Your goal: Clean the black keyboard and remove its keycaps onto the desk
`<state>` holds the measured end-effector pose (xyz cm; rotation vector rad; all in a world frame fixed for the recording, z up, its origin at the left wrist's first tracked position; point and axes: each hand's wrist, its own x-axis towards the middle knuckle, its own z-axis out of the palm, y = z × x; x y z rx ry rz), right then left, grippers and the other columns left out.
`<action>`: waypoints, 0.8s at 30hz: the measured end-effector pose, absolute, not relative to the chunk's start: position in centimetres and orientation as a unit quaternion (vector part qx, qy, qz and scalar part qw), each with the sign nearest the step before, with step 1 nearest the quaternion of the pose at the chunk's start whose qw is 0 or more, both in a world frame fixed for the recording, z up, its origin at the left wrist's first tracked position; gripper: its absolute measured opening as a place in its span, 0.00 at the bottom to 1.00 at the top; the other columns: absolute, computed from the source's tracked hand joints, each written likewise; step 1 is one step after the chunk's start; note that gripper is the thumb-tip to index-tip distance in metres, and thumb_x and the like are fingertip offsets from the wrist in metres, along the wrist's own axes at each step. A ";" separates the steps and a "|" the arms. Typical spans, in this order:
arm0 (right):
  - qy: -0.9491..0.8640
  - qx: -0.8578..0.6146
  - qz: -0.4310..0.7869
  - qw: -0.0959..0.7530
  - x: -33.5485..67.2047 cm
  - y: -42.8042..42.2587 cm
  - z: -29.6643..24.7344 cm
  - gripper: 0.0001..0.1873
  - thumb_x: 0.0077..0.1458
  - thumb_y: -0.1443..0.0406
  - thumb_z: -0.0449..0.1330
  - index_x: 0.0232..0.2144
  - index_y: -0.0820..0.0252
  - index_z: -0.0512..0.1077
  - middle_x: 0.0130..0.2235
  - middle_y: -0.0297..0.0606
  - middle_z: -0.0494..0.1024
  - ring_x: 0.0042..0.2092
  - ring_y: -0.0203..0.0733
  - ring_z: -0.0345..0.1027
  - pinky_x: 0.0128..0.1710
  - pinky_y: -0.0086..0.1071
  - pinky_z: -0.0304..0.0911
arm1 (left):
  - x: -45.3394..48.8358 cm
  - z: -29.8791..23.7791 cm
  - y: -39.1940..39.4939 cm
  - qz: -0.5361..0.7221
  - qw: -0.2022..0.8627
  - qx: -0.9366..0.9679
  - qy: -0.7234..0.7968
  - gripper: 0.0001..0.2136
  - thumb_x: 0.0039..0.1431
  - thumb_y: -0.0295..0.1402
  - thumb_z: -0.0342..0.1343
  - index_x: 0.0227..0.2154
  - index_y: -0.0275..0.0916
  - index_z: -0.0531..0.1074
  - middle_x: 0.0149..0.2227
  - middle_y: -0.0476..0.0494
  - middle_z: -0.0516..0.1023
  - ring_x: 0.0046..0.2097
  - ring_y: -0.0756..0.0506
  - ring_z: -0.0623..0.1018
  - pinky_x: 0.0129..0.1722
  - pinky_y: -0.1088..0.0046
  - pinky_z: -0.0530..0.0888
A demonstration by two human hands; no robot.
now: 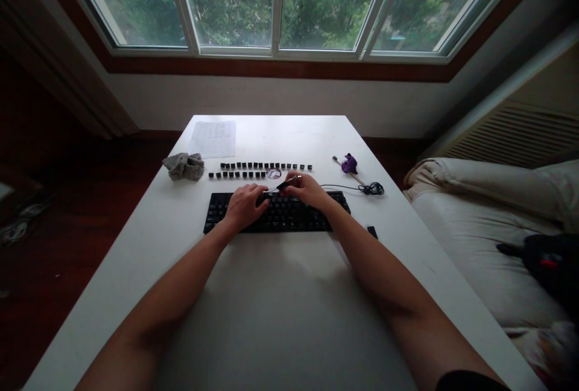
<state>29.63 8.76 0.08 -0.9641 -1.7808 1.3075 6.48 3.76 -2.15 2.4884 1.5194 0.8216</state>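
**Apparently, key-by-key handwork at the far edge**

The white table (271,312) bears everything in play. Across its middle lies the black computer keyboard (294,217), its long side toward the person. The left hand (244,204) lies over the keyboard's left half, fingers bent and thumb angled inward; whether they grip anything, I cannot tell. The right hand (310,189) is at the top edge, thumb and fingers pinched together. In the far left corner lies a printed sheet (212,139), with a crumpled grey cloth (184,166) just nearer. The slim dark tool (288,184), grasped in the right fingers, points its thin, pale end toward the left fingertips. Smallest are the loose black keycaps (243,165), lined up in two rows beyond the keyboard.

Judging by those rows, the step in hand is probably working at single keys along the top. The next move seems to call for a steadying left hand and a short, controlled action of the tool, sparing neighbouring keys.
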 end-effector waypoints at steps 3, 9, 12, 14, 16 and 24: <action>-0.683 -0.353 0.530 0.357 29.4 8.2 0.5 0.08 0.49 0.64 0.64 0.32 0.58 0.70 0.30 0.35 0.82 0.34 0.43 0.77 0.35 0.34 0.71 | 6.8 -2.0 3.8 0.308 0.124 0.820 0.467 0.12 0.65 0.33 0.55 0.50 0.45 0.73 0.45 0.42 0.78 0.47 0.42 0.76 0.49 0.61 0.71; -0.700 -0.330 0.537 0.335 29.6 7.7 1.3 0.05 0.50 0.66 0.64 0.32 0.59 0.71 0.29 0.34 0.81 0.34 0.41 0.76 0.36 0.33 0.69 | 7.0 -2.0 3.8 0.332 0.212 0.805 0.444 0.11 0.68 0.33 0.51 0.47 0.45 0.77 0.44 0.43 0.78 0.46 0.44 0.77 0.48 0.64 0.73; -0.715 -0.327 0.533 0.314 29.8 7.6 1.6 0.04 0.50 0.67 0.63 0.31 0.59 0.72 0.29 0.33 0.81 0.33 0.41 0.76 0.34 0.32 0.68 | 7.1 -2.1 3.8 0.326 0.229 0.804 0.441 0.11 0.68 0.34 0.51 0.47 0.46 0.78 0.42 0.44 0.77 0.43 0.45 0.77 0.46 0.65 0.73; -0.713 -0.333 0.536 0.306 29.9 7.7 1.7 0.04 0.50 0.67 0.63 0.30 0.59 0.72 0.28 0.33 0.80 0.32 0.40 0.75 0.33 0.32 0.68 | 7.2 -2.3 3.8 0.327 0.237 0.804 0.436 0.12 0.68 0.34 0.51 0.47 0.46 0.78 0.42 0.44 0.76 0.42 0.45 0.76 0.46 0.66 0.73; -0.701 -0.337 0.551 0.301 29.9 7.8 1.7 0.04 0.49 0.67 0.63 0.30 0.59 0.72 0.28 0.33 0.80 0.32 0.40 0.75 0.33 0.32 0.69 | 7.2 -2.4 3.8 0.331 0.246 0.802 0.432 0.12 0.68 0.34 0.52 0.47 0.46 0.78 0.42 0.44 0.76 0.41 0.46 0.76 0.46 0.66 0.73; -0.692 -0.334 0.575 0.280 30.3 7.9 1.9 0.04 0.49 0.68 0.63 0.30 0.59 0.70 0.27 0.33 0.81 0.31 0.40 0.76 0.34 0.32 0.71 | 6.7 -2.1 4.5 0.355 0.277 0.779 0.437 0.14 0.67 0.37 0.52 0.50 0.44 0.77 0.44 0.43 0.77 0.46 0.44 0.77 0.50 0.65 0.73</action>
